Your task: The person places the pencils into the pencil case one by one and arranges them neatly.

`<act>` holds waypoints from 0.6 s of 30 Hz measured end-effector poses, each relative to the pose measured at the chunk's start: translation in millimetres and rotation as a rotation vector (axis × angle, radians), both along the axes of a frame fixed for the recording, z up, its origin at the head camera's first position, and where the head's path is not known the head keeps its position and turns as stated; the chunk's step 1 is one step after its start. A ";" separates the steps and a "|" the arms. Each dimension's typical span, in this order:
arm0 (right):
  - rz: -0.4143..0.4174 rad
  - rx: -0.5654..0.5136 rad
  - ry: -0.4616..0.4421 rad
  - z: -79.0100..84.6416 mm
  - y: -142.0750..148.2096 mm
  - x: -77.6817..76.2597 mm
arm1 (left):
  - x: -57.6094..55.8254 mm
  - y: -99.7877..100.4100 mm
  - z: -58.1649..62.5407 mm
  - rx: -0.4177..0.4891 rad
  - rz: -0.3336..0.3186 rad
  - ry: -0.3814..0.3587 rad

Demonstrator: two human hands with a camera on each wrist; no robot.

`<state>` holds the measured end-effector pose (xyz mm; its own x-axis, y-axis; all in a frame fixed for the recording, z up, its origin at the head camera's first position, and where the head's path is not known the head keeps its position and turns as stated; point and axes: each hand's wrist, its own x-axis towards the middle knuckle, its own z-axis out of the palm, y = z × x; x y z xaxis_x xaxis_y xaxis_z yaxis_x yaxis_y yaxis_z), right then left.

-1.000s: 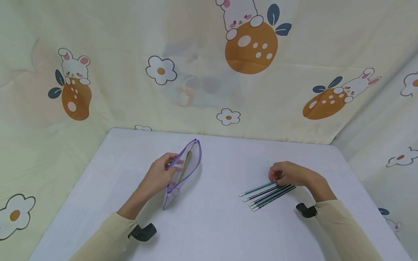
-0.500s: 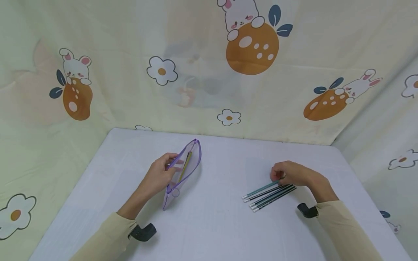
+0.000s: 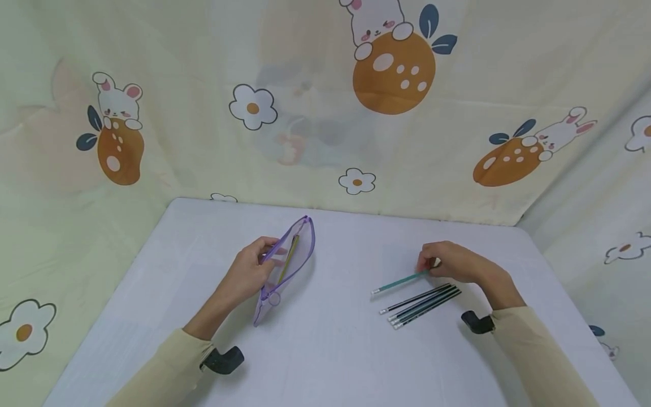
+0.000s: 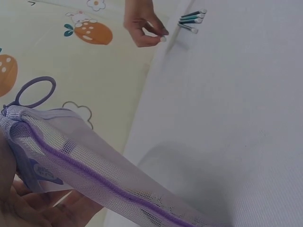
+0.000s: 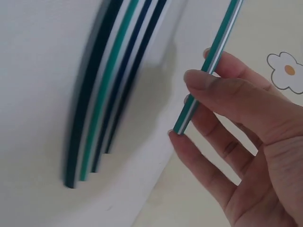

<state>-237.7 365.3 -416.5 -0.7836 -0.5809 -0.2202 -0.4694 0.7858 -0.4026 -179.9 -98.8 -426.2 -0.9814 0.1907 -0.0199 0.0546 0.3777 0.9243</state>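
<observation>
My left hand [image 3: 251, 268] holds a purple-edged mesh pencil case [image 4: 102, 163] on the left of the table, thumb at its near side. Its zipped mouth gapes, and a yellowish pencil [image 3: 288, 260] shows inside. At the right, my right hand [image 3: 454, 263] pinches a green striped pencil [image 3: 399, 282] near one end between thumb and fingers. That pencil is lifted off the table, its white eraser end pointing left. Below it lie several dark and green pencils [image 3: 424, 305] side by side, erasers to the left.
A white cloth covers the table [image 3: 335, 350]. Behind it hangs a cream curtain [image 3: 305, 141] printed with rabbits and flowers. A purple ring [image 4: 35, 92] hangs from the case's zip end.
My right hand has raised the green pencil away from the others, up and slightly left. My left hand and the pencil case have stayed in place.
</observation>
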 end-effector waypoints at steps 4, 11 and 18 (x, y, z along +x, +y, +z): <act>0.028 -0.028 0.028 3.0 -3.6 -5.2 | 0.4 1.4 -0.1 -0.009 0.001 0.002; 0.040 -0.040 0.072 11.8 -19.2 -11.2 | 0.2 1.8 0.2 0.003 -0.005 -0.005; 0.056 -0.066 0.097 26.4 -40.4 -14.6 | 0.5 1.7 1.2 0.005 -0.006 -0.010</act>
<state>-252.4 324.9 -390.1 -0.7654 -0.6350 -0.1044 -0.5510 0.7305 -0.4034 -179.3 -97.2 -425.0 -0.9800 0.1967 -0.0285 0.0478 0.3726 0.9268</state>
